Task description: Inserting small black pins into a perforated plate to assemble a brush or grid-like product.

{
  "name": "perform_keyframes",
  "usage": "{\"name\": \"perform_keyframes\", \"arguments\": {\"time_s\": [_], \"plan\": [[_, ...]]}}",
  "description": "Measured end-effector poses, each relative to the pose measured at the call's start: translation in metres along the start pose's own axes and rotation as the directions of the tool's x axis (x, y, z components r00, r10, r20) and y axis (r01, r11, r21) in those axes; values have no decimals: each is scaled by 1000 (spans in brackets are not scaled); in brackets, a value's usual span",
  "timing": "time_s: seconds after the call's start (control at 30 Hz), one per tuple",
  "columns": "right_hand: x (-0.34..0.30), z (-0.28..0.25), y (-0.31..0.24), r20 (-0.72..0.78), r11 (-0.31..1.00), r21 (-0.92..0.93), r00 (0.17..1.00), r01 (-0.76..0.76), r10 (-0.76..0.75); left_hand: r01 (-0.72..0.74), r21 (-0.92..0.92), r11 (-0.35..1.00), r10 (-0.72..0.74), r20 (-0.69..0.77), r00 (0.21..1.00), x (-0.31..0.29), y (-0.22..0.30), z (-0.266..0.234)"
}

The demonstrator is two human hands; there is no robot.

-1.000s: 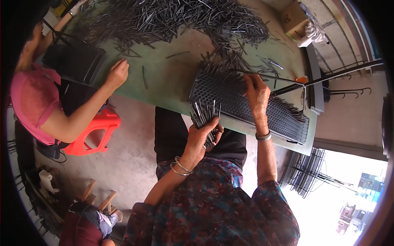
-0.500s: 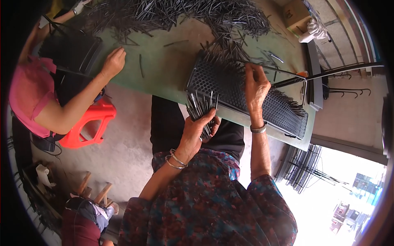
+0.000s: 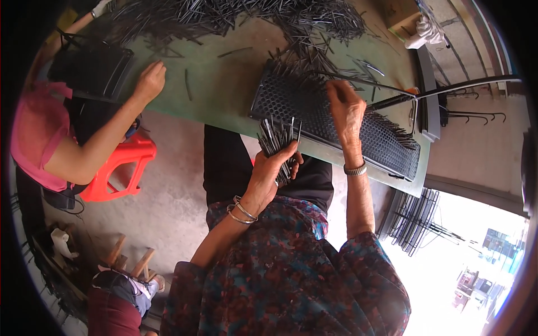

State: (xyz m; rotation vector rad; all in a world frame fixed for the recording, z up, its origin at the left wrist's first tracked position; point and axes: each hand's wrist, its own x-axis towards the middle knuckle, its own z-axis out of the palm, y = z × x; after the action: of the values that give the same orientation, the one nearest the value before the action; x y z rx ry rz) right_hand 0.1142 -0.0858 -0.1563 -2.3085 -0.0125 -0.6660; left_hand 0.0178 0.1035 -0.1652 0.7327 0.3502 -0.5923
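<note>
My left hand, in front of my lap, is closed round a bundle of thin black strips whose tips point up and fan out. Over a long black tray full of small round holes, my right hand is pinched with fingertips down. Whether a strip is between those fingers cannot be made out. Many strips stand in the holes along the tray's far side and toward its right end. The tray lies slantwise on the green table's near edge.
A big heap of black strips covers the table's far side. At left, another person's hand rests near a black tray, beside a red stool. A thin metal arm reaches in from the right; a cardboard box stands at back right.
My right hand has shifted slightly up and left over the tray. The left hand still grips its bundle, a little higher. The whole view has drifted slightly.
</note>
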Motion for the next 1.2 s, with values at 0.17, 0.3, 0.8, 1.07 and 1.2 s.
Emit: {"name": "perform_keyframes", "arguments": {"time_s": [0.17, 0.3, 0.8, 1.07, 1.2], "plan": [[-6, -5, 4, 100, 994, -77, 991, -83, 90, 11, -20, 1000, -12, -17, 1000, -1, 0, 3], [-11, 5, -2, 57, 967, 114, 973, -230, 225, 26, -10, 1000, -26, -6, 1000, 0, -1, -1], [3, -3, -1, -2, 988, 32, 988, -154, 154, -15, 25, 1000, 15, 17, 1000, -5, -2, -1], [11, 6, 7, -24, 984, 49, 985, -168, 170, -32, 55, 998, 33, -20, 999, -4, 1, 13], [8, 7, 8, -103, 990, -14, 985, -138, 136, -15, 32, 999, 17, -65, 998, -6, -3, 11]]}}
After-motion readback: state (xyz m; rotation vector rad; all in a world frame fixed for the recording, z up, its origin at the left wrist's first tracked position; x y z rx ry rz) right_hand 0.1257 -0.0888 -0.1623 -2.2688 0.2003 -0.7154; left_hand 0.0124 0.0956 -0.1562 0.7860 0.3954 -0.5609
